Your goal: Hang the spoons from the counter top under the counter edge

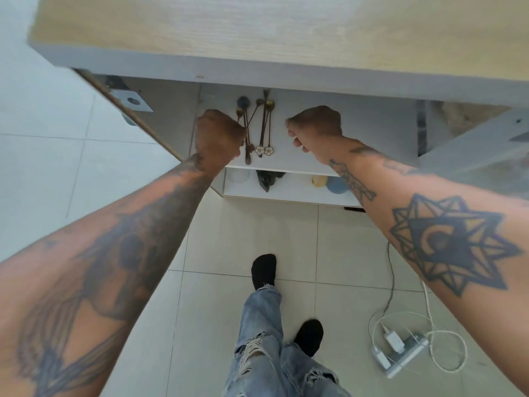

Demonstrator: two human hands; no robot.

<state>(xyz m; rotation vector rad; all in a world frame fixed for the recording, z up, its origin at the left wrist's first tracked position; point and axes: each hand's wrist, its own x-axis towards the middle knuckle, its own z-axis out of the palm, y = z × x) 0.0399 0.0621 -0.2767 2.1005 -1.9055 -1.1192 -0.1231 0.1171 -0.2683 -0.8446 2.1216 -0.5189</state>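
Several small brass-coloured spoons (262,124) hang bowl-up under the counter edge (257,73), against a white panel; two of them end in white flower charms (264,151). My left hand (219,137) is closed in a fist right beside the leftmost spoons and touches their handles; whether it grips one I cannot tell. My right hand (316,127) is curled shut to the right of the spoons, apart from them, with nothing visible in it. The light wooden counter top (257,27) fills the upper frame.
An open cabinet door (128,110) with a hinge plate juts out at the left. A shelf below the spoons holds a dark bag (267,179) and bowls (335,183). A power strip with white cables (400,351) lies on the tiled floor at right. My feet in black socks stand below.
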